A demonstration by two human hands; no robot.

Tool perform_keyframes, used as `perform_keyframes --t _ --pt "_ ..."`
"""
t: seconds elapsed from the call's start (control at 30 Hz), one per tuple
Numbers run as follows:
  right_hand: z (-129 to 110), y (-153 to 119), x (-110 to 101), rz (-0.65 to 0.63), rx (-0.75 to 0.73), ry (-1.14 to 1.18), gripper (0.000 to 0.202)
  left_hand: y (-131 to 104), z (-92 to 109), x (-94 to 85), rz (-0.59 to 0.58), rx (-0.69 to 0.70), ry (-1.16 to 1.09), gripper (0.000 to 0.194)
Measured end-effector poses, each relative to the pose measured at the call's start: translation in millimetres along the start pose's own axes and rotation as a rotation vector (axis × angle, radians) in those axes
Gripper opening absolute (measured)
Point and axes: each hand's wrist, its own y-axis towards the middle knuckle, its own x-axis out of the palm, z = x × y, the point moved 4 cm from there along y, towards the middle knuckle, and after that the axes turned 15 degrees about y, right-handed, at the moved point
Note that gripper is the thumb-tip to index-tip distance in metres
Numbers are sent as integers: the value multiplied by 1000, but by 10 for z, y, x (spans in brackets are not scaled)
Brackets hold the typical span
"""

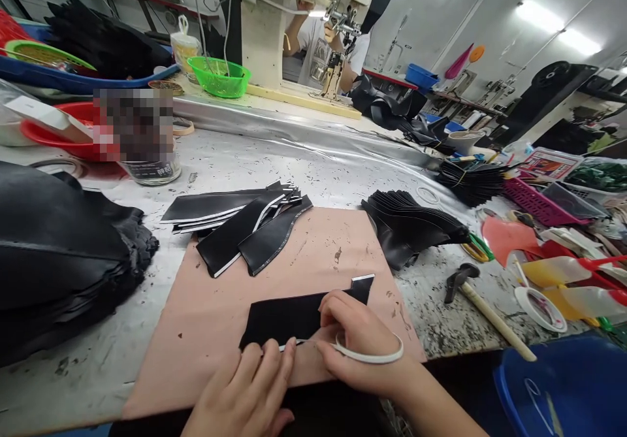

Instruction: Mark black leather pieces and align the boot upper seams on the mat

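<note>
Left hand (245,391): fingertips flat, pressing the near edge of a black strip (289,316). Right hand (362,349): fingers curled on the same edge, pinching white tape (369,357) that loops over its back. The strip lies just beyond both hands on a pink board (206,319), long axis left-right. Right hand covers the strip's middle; grip detail unclear. More strips (245,225) sit farther back.

Leather piece (289,316) on mat (206,319)
</note>
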Motion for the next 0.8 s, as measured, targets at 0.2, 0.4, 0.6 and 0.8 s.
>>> perform_keyframes --t 0.2,0.4,0.6,0.8 --pt "110 -2 -119 42 55 71 16 91 61 23 52 75 -54 44" --pt "113 66 -43 32 44 -44 17 269 65 21 40 10 -54 55" --pt "194 4 -207 121 117 -112 13 407 99 33 47 20 -34 66" --pt "300 -29 -364 124 141 -37 14 459 206 30 61 103 -5 58"
